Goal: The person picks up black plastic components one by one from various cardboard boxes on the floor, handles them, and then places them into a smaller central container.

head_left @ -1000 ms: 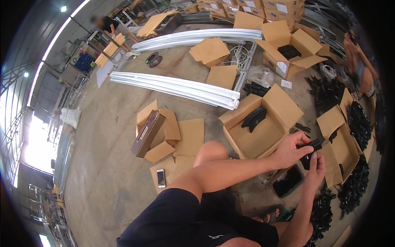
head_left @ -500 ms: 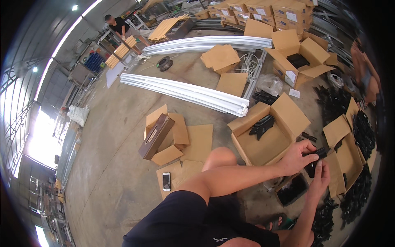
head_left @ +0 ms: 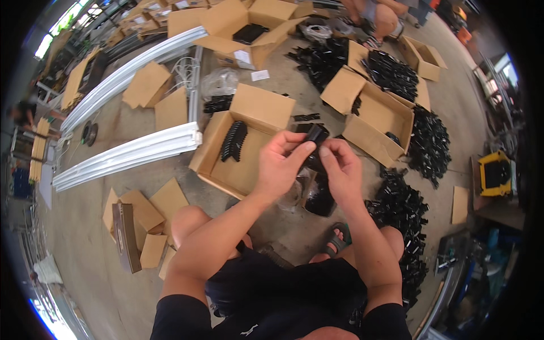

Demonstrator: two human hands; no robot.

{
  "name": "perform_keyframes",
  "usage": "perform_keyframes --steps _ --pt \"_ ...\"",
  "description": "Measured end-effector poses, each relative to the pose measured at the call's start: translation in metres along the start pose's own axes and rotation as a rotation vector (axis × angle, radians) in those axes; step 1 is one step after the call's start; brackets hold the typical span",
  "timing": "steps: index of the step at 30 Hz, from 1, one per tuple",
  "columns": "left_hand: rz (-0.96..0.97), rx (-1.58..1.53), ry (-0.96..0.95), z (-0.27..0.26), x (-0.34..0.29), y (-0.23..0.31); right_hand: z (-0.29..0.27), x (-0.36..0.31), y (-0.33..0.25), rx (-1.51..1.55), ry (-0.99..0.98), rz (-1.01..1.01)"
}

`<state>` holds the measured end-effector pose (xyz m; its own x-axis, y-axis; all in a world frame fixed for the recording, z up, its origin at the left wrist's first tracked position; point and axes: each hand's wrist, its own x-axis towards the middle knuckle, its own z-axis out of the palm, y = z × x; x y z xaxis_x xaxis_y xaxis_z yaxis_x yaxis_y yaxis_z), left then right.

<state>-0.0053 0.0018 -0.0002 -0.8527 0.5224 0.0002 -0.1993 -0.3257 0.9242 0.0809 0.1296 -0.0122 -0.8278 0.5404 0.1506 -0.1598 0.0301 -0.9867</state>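
Note:
My left hand (head_left: 279, 164) pinches a short black plastic piece (head_left: 317, 134) between thumb and fingers. My right hand (head_left: 344, 174) closes on the same piece from the other side; its fingertips partly hide the lower end. Just beyond the left hand stands an open cardboard box (head_left: 259, 144) with a curved row of black pieces (head_left: 233, 141) inside. Below the held piece, between my hands, sits a small open container (head_left: 318, 213) with dark contents I cannot make out. A few loose black pieces (head_left: 306, 118) lie on the floor just past my fingers.
Heaps of black pieces (head_left: 401, 212) spread along the right, beside another open cardboard box (head_left: 374, 126). Long white metal profiles (head_left: 133, 154) lie at left. A larger open box (head_left: 249, 11) stands farther off, and another person (head_left: 381, 17) crouches at the far side.
My view has swung right, so the boxes and my hands now appear farther left in it. Both hands still hold a black piece, which now points upward.

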Motion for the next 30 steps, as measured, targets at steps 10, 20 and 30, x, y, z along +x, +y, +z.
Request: perform_keyframes --steps 10,20,30 --pt "0.044 0.028 -0.025 -0.005 -0.002 0.0 0.006 -0.003 0.004 0.013 0.001 0.038" --pt "0.001 -0.002 -0.019 -0.006 0.001 -0.001 0.007 0.001 0.009 -0.021 0.017 0.04" --pt "0.038 -0.005 -0.007 -0.007 0.0 0.006 0.013 0.003 0.001 -0.017 0.013 0.057"
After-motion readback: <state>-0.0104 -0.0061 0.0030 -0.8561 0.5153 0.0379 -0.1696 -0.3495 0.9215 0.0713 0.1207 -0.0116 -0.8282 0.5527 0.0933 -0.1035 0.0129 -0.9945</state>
